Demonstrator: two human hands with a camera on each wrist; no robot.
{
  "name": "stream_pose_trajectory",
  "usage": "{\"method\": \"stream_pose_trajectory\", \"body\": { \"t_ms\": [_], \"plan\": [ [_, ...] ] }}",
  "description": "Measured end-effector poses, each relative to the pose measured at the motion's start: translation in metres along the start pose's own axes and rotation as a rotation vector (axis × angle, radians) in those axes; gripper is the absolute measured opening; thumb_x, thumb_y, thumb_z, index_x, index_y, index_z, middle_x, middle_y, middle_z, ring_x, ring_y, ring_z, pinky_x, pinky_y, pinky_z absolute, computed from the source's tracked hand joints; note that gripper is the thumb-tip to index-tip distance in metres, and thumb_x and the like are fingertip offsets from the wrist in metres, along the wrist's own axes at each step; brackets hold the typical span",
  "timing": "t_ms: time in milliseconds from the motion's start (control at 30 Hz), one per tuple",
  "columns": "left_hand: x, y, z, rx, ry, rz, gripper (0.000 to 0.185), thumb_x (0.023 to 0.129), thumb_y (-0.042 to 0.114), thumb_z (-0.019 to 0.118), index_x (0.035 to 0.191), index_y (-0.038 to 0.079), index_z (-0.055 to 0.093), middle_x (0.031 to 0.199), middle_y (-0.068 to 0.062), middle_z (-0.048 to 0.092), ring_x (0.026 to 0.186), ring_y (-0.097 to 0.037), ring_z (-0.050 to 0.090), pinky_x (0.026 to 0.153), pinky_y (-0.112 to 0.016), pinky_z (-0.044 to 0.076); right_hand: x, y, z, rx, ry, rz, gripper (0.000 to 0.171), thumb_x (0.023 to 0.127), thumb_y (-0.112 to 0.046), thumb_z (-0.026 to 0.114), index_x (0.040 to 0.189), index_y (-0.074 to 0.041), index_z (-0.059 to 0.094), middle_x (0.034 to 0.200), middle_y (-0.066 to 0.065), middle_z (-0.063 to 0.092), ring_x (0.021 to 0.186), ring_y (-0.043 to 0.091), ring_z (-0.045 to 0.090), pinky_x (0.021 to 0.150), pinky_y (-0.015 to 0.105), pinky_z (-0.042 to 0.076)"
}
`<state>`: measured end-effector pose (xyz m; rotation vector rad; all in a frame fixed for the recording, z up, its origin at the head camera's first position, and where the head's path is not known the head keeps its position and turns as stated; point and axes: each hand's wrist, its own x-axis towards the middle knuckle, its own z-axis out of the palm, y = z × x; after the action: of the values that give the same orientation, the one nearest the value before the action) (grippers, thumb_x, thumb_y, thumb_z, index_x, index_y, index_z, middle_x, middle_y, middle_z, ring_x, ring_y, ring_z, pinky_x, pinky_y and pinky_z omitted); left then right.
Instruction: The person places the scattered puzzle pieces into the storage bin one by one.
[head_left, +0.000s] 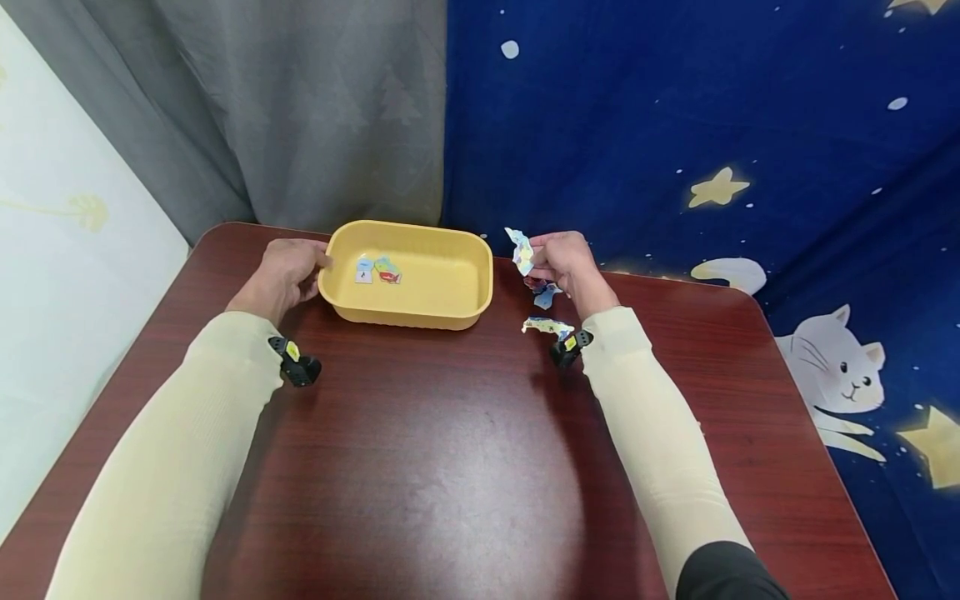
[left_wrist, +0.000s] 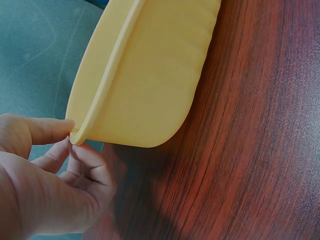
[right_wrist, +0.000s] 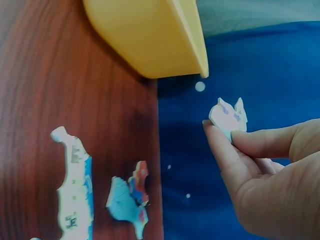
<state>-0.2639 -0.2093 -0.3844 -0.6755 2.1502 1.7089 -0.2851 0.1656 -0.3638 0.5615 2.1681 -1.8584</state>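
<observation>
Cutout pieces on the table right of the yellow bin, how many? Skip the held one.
3 visible: long pale piece nearest the wearer, light-blue piece beyond it, red-blue piece beside that. The right hand may hide more.

Both arms reach forward, well apart, in pale sleeves. The left arm [head_left: 161, 450] slants up and rightward from the lower left, its cuff [head_left: 234, 333] ending short of the bare left wrist [head_left: 253, 305]. The left hand [head_left: 288, 262] has its back uppermost and its fingers pointing right, with the fingertips [left_wrist: 57, 129] drawn together in a pinch. The right arm [head_left: 667, 442] slants up and leftward from the lower right, dark cloth [head_left: 723, 571] covering its nearest part. Beyond the bare right wrist [head_left: 600, 293], the right hand [head_left: 566, 257] points its fingers left, pinching too.
</observation>
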Motion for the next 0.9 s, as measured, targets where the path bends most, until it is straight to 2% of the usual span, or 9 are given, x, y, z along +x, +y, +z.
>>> {"method": "stream_pose_trajectory", "body": {
  "t_ms": [167, 400, 667, 900],
  "plan": [
    [-0.001, 0.001, 0.0, -0.01, 0.002, -0.005, 0.039, 0.091, 0.017, 0.051, 0.13, 0.012, 0.049, 0.102, -0.009, 0.049, 0.065, -0.015, 0.052, 0.054, -0.024, 0.045, -0.003, -0.008, 0.005, 0.013, -0.002, -0.019, 0.036, 0.078, 0.015, 0.052, 0.11, 0.0, 0.059, 0.092, 0.014, 0.056, 0.065, 0.02, 0.058, 0.067, 0.034, 0.052],
    [-0.002, 0.001, 0.001, -0.008, 0.01, -0.001, 0.037, 0.092, 0.017, 0.05, 0.129, 0.012, 0.049, 0.102, -0.008, 0.049, 0.067, -0.015, 0.053, 0.055, -0.023, 0.045, -0.007, -0.014, 0.018, 0.028, -0.025, -0.053, 0.033, 0.077, 0.014, 0.055, 0.106, 0.002, 0.061, 0.088, 0.015, 0.058, 0.068, 0.023, 0.06, 0.071, 0.037, 0.051],
    [-0.002, 0.001, 0.0, -0.002, 0.007, -0.006, 0.038, 0.092, 0.019, 0.05, 0.13, 0.012, 0.048, 0.104, -0.009, 0.048, 0.067, -0.016, 0.053, 0.055, -0.023, 0.045, -0.01, -0.017, 0.037, 0.054, -0.059, -0.084, 0.027, 0.076, 0.012, 0.059, 0.101, 0.003, 0.062, 0.093, 0.017, 0.062, 0.076, 0.025, 0.064, 0.068, 0.036, 0.051],
    [-0.002, 0.001, 0.0, 0.01, 0.004, -0.004, 0.038, 0.092, 0.019, 0.049, 0.13, 0.012, 0.048, 0.104, -0.009, 0.048, 0.066, -0.015, 0.052, 0.054, -0.023, 0.045, -0.009, -0.016, 0.051, 0.056, -0.064, -0.083, 0.024, 0.076, 0.011, 0.062, 0.1, 0.003, 0.063, 0.092, 0.016, 0.063, 0.074, 0.025, 0.064, 0.067, 0.035, 0.052]
  ]
}}
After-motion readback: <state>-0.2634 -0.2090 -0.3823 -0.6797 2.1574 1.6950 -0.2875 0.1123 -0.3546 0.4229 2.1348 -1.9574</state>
